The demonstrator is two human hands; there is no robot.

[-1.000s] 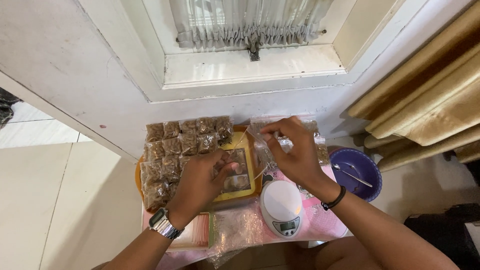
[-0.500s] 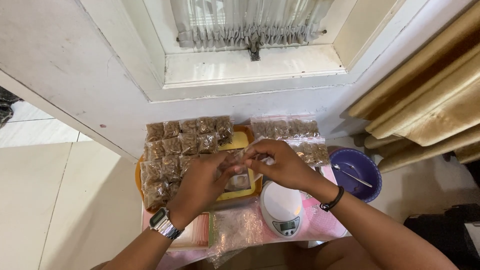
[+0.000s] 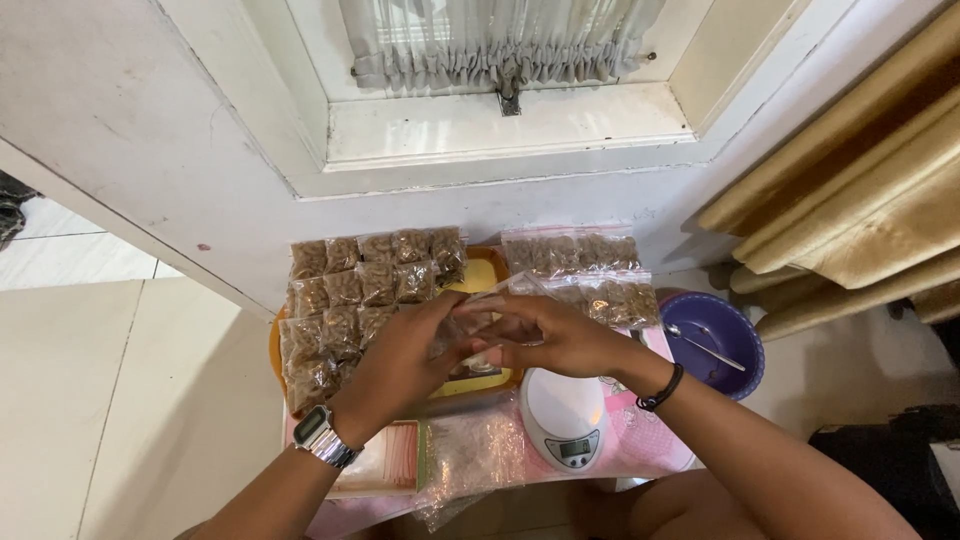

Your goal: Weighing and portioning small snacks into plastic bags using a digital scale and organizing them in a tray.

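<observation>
My left hand (image 3: 400,362), with a metal watch on its wrist, and my right hand (image 3: 558,335), with a black band, meet above a yellow tray (image 3: 482,276). Between their fingers is a small clear plastic bag (image 3: 478,322), pinched from both sides. Rows of small bags filled with brown bits (image 3: 362,288) lie left of the hands. More filled bags (image 3: 585,266) lie to the right, near the wall.
A white round kitchen scale (image 3: 563,417) sits below my right hand. A stack of empty clear bags (image 3: 468,462) lies left of it. A purple bowl with a spoon (image 3: 716,343) stands at the right. A white wall with a curtained window is behind.
My right hand came down from its raised position and moved left to meet my left hand. The clear bag is now held low between both hands.
</observation>
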